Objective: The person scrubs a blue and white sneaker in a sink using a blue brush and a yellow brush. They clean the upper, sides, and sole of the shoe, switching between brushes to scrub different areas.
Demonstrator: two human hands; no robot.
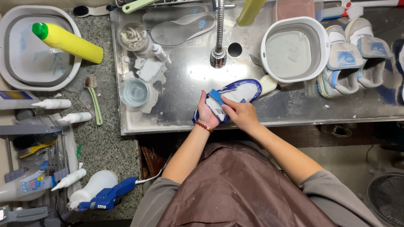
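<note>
Left hand (207,114) grips the shoe (235,94) steady, sole up, over the sink (185,84); right hand (240,114) closes on it, pressing.

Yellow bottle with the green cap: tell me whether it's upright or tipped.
Tipped: the yellow bottle lies on its side across the grey basin.

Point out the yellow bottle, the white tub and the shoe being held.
yellow bottle (71,43), head view, on its body.
white tub (266,44), head view, on its left rim.
shoe (244,90), head view, on its white side.
</note>
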